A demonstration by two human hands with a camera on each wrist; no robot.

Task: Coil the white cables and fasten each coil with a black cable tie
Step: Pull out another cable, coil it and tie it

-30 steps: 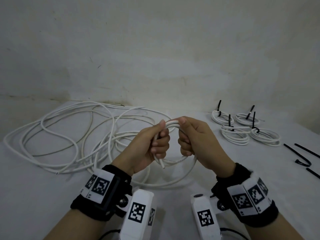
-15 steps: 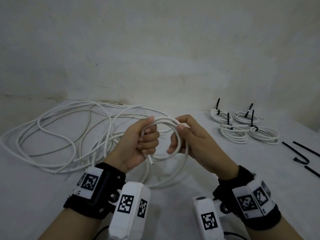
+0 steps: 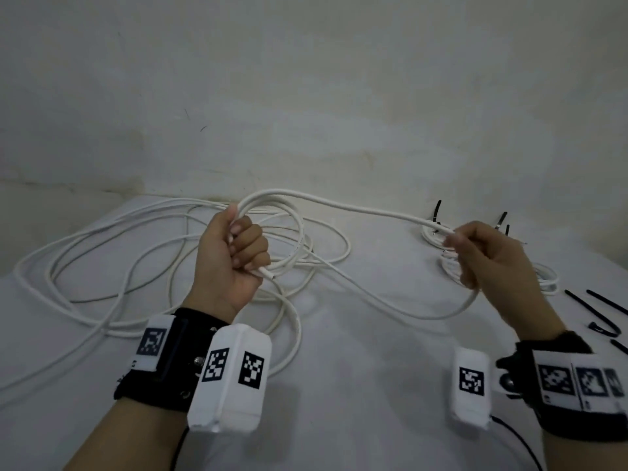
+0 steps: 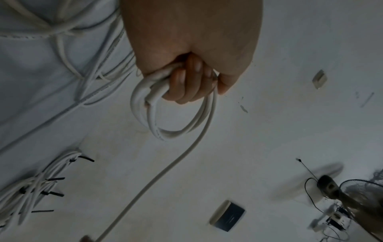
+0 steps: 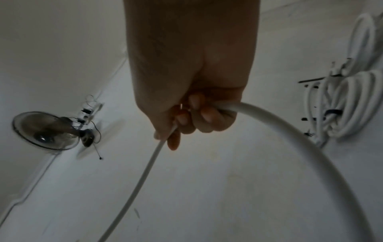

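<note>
Left hand (image 3: 234, 256) grips small cable (image 3: 356, 209) coil; right hand (image 3: 489, 256) fingers (image 5: 207, 116) curl around same cable, stretched over counter (image 3: 373, 351).

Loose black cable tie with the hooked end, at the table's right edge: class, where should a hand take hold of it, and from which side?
Pinch the hooked cable tie on its straight strap, away from the curled end, coming from above with the right hand, which is nearer. It lies flat on the table, apart from the other ties.

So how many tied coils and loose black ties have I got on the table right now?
Tied coils: 4
Loose black ties: 3 in view
Total: 7
</note>
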